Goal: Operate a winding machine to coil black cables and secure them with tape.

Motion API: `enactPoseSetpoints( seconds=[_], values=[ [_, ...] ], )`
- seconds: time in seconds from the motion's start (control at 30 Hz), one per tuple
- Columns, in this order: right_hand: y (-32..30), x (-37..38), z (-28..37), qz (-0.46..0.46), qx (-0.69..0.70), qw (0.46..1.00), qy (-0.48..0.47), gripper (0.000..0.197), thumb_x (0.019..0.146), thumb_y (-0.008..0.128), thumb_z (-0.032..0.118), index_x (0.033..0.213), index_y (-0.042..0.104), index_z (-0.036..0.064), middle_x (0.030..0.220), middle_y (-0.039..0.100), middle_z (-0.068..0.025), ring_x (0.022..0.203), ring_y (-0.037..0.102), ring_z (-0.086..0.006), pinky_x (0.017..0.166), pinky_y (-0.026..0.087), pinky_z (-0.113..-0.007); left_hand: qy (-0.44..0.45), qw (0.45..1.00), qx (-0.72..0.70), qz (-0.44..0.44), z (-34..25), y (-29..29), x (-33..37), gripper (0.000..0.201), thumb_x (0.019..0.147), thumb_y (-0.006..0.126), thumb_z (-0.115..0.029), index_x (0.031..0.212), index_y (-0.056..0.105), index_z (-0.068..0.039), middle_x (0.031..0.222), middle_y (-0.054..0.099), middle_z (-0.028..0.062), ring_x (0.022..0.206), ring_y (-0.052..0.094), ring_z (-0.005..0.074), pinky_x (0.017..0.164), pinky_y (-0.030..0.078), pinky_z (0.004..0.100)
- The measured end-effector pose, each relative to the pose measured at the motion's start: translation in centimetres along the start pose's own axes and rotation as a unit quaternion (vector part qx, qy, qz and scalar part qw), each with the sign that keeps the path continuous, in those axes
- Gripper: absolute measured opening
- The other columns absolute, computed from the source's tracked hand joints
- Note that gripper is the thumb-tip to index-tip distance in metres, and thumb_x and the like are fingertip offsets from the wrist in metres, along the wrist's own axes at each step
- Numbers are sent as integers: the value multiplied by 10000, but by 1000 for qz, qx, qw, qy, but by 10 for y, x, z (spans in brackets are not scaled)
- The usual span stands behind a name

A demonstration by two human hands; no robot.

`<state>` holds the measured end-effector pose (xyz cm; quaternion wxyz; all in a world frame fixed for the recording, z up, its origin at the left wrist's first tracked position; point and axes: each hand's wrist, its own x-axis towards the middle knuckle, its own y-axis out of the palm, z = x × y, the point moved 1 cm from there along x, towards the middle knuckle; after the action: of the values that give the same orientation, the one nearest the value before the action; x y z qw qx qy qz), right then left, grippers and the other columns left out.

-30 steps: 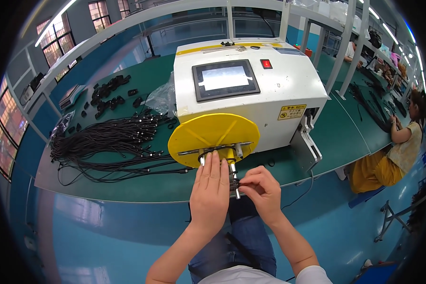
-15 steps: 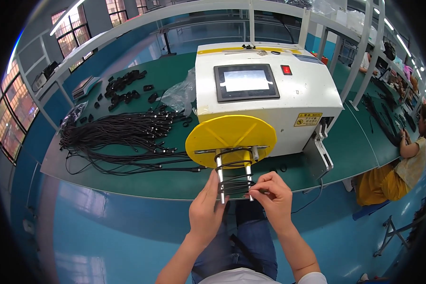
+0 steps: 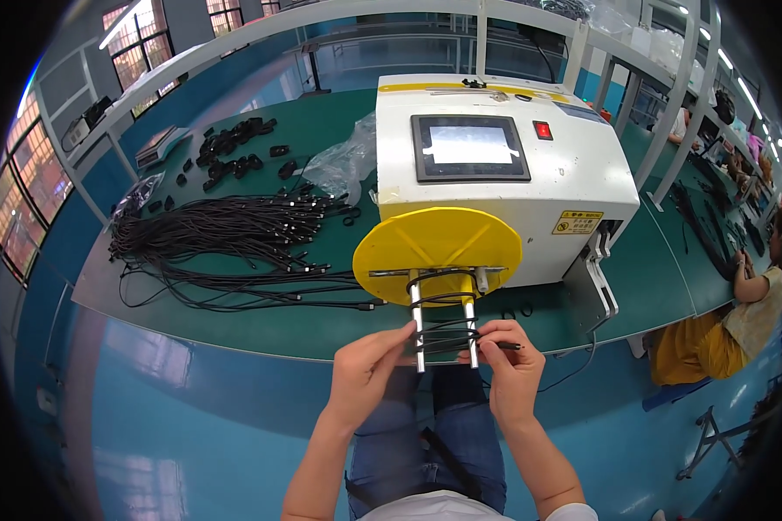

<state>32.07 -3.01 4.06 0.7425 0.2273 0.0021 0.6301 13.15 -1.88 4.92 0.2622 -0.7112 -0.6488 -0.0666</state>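
A black cable (image 3: 444, 337) is looped in several turns around two metal prongs (image 3: 420, 359) that stick out from a round yellow disc (image 3: 439, 252). My right hand (image 3: 514, 369) is closed on the cable beside the right prong, and the cable's end pokes out past the fingers. On the other side, my left hand (image 3: 362, 373) pinches the coil against the left prong, its fingertips partly hidden behind the turns. The disc is mounted on the front of a white winding machine (image 3: 513, 195) with a screen (image 3: 470, 148) and a red switch (image 3: 542, 129).
Left of the machine, a large bundle of black cables (image 3: 226, 230) spreads over the green table (image 3: 278, 334). Small black parts (image 3: 230, 143) and a clear plastic bag (image 3: 343, 169) lie behind it. A metal bracket (image 3: 593, 286) stands at the machine's right. Another person (image 3: 747, 304) sits farther right.
My left hand has gone from lying along the left prong to bent fingers at the coil. More of the cable's end shows beyond my right hand. The whole view has shifted slightly.
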Motion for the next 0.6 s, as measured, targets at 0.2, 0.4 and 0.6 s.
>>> enactPoseSetpoints(
  seconds=[0.2,0.4,0.6],
  values=[
    [0,1,3,2,-3,1000,9,46,839,553,-68,844,598,-59,980,547,-119,730,642,-208,662,599,-347,-18,999,-42,-2,1,2,4,233,822,571,96,1040,621,35,964,624,100,827,636,145,710,541,233],
    [-4,1,-2,4,-11,1000,-2,44,829,570,-76,846,608,-63,971,551,-108,756,628,-186,694,590,-327,-4,1000,-19,-9,5,7,8,166,827,561,92,985,563,42,948,569,76,860,624,139,745,531,238],
    [-3,1,1,13,13,1000,2,59,826,591,-85,866,623,-58,979,564,-98,812,608,-140,734,555,-263,-2,992,-119,42,33,7,12,183,848,532,78,1018,495,19,934,541,81,899,614,159,817,511,279]
  ],
)
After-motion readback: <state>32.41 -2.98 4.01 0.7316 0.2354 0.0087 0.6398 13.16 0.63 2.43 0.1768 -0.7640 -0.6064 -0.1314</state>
